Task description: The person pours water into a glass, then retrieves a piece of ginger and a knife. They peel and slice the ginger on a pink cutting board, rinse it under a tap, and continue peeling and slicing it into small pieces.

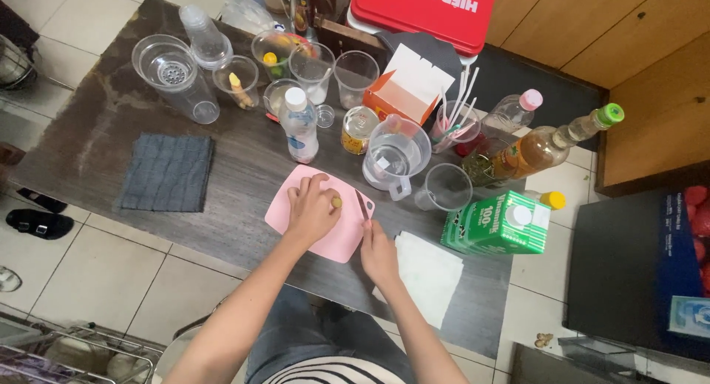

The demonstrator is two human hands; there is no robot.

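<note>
bare forearms; blue jeans, black-and-white striped top

Both bare forearms reach up from the bottom centre of the frame. The left hand (310, 210) lies palm-down, fingers curled. The right hand (379, 252) is closed in a grip, just right of it.

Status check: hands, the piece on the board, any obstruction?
Left hand pins small yellowish piece on pink cutting board. Right hand grips small knife beside it. Nothing between.

cutting board (325, 232): matt pink plastic | table (244, 184): dark wood grain | cloth (168, 172): grey woven
</note>
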